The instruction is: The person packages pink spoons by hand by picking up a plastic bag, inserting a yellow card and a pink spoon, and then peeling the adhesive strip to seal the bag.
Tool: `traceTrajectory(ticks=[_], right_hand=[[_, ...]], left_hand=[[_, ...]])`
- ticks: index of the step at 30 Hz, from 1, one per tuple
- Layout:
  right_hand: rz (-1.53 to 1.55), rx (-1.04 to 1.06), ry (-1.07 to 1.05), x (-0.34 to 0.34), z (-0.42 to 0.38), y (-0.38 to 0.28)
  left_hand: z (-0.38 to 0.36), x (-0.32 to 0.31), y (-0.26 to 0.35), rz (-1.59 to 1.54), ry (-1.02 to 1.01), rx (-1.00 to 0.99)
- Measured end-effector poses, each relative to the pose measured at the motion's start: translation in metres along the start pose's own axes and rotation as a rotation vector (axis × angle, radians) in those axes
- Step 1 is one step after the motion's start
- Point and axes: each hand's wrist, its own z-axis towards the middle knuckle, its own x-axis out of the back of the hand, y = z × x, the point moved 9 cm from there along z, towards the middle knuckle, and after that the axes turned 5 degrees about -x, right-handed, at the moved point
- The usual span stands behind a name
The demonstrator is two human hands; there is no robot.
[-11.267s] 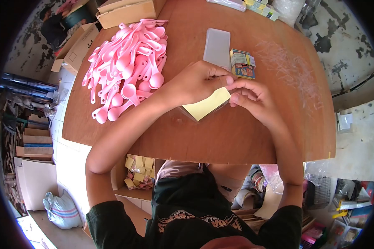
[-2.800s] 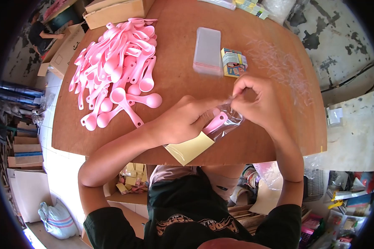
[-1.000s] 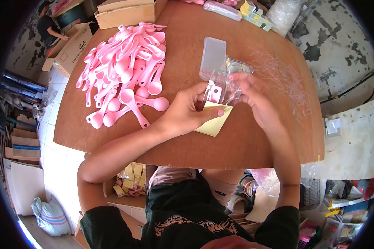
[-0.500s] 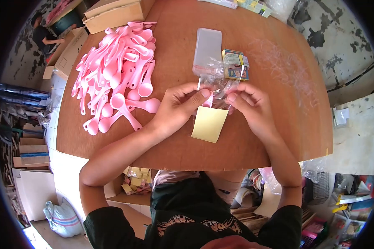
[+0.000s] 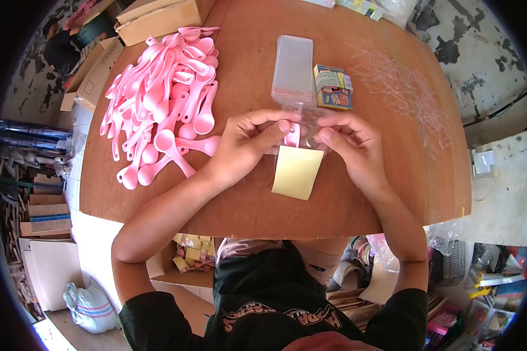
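My left hand (image 5: 249, 140) pinches the left edge of a clear plastic bag (image 5: 308, 118) between thumb and fingers. The bag's right edge is pinched in my right hand (image 5: 354, 143). Inside the bag, a pink handle with a hole (image 5: 292, 136) shows above a pale yellow card (image 5: 298, 172), which covers the rest of the item. Beyond my hands lie a stack of flat clear bags (image 5: 293, 67) and a stack of printed cards (image 5: 334, 88). A big heap of pink spoons (image 5: 164, 96) lies to the left of my left hand.
Thin clear plastic strips (image 5: 407, 88) are scattered at the table's right. A cardboard box (image 5: 161, 20) stands at the back left edge. Below the table's front edge, an open box (image 5: 193, 257) holds small yellow packs. Another person (image 5: 61, 50) is at the far upper left.
The bag's upper part, crumpled and raised before, now lies flatter and stretched between my hands. More of the pink handle shows. The other person has bent forward.
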Motion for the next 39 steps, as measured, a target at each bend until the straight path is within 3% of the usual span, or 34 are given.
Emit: traceTrajectory(ticks=[5,7,22,28,31,33,36,39], right_hand=[[-0.019,-0.039,0.011,0.002,-0.001,0.000],[-0.086,0.074,-0.113,-0.003,-0.001,-0.006],[-0.120,0.102,-0.151,-0.006,-0.003,-0.006],[-0.058,0.124,-0.182,-0.006,-0.005,-0.012],[-0.119,0.156,-0.188,-0.006,-0.004,-0.013],[-0.059,0.148,-0.170,-0.009,-0.004,-0.006],[-0.070,0.139,-0.127,-0.010,-0.004,-0.004],[-0.096,0.146,-0.115,-0.013,-0.006,-0.005]], left_hand=[[-0.001,0.002,0.000,-0.013,-0.007,0.030],[-0.002,0.002,-0.001,-0.009,-0.012,0.041],[-0.002,0.004,0.006,0.022,-0.044,-0.048],[-0.002,0.000,0.006,-0.166,-0.117,0.005],[-0.002,0.004,0.002,-0.124,-0.079,0.025],[0.001,-0.001,0.012,0.193,-0.118,-0.119],[0.003,-0.002,0.014,0.288,-0.141,-0.115],[0.004,-0.006,0.018,0.169,-0.158,-0.086]])
